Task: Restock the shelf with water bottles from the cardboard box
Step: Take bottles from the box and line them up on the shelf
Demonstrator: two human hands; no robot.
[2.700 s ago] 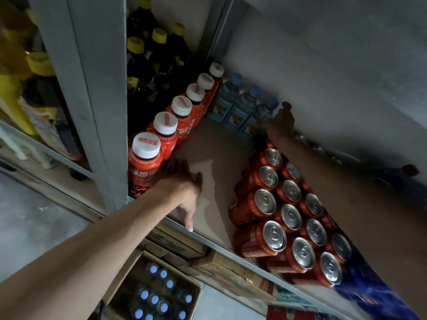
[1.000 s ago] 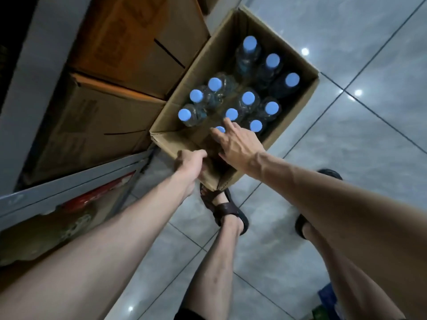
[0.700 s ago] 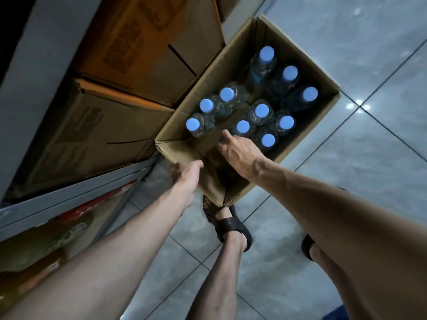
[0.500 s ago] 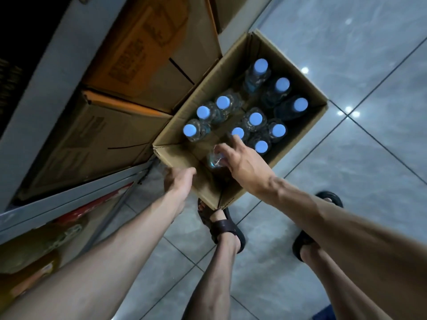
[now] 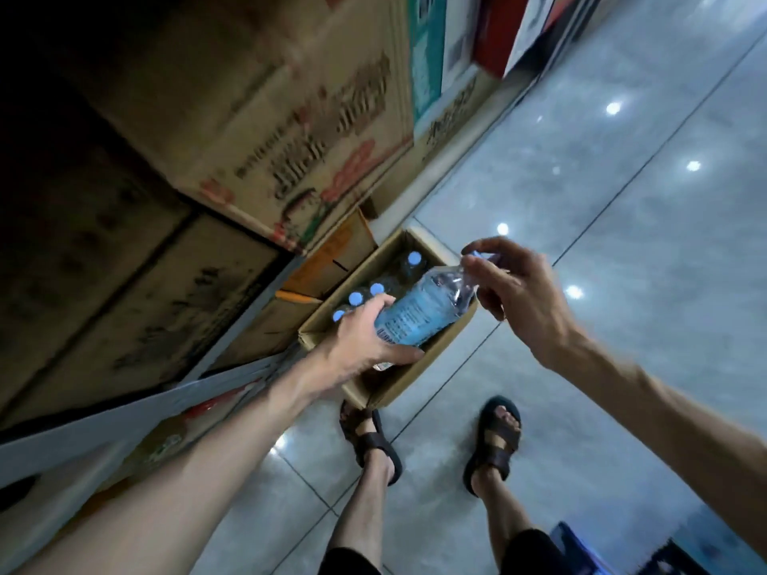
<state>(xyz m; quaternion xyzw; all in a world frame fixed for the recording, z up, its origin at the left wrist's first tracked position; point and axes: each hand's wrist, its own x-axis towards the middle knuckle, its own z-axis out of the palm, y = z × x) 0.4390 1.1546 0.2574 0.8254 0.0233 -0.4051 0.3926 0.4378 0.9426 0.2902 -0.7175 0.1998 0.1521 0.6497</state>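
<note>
Lift-out completed: the water bottle (image 5: 423, 309), half a second ago still inside the cardboard box (image 5: 415, 373), now hangs tilted above it. The right hand (image 5: 523, 296) pinches its cap end; the left hand (image 5: 361, 338), off the rim, grips its base. Shelving likely follows.

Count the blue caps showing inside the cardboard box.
4. One cap sits at the far end of the box; three caps line up by the left hand. The held bottle may hide more.
</note>
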